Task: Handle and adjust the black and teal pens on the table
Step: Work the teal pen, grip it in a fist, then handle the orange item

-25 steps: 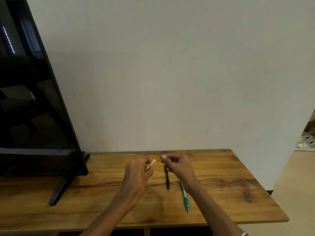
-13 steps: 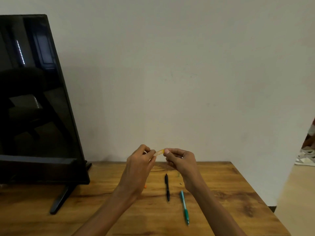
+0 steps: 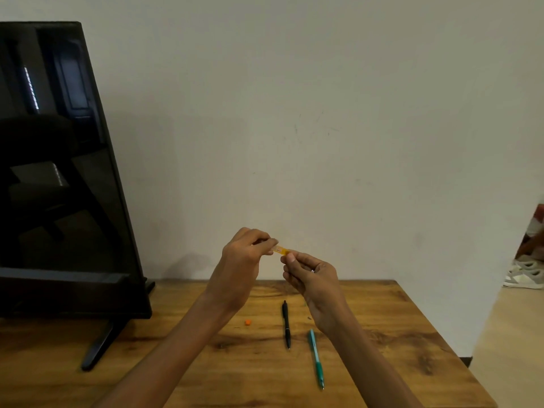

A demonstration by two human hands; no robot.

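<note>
A black pen [image 3: 286,323] lies on the wooden table [image 3: 397,343], pointing away from me. To its right, closer to me, a teal pen [image 3: 316,358] lies almost parallel, its far end passing under my right wrist. Both hands are raised above the table in front of the wall. My left hand [image 3: 241,266] and my right hand [image 3: 312,278] pinch the two ends of a small yellow-orange tube [image 3: 281,250] between their fingertips. Neither hand touches a pen.
A small orange cap-like piece [image 3: 248,322] lies on the table left of the black pen. A large dark monitor [image 3: 59,172] on a stand [image 3: 98,346] fills the left side. The table's right edge drops to a light floor with shoes [image 3: 527,275] beyond.
Both hands have risen from just above the table to in front of the wall, still holding the small tube. The camera has tilted up. The pens lie where they did.
</note>
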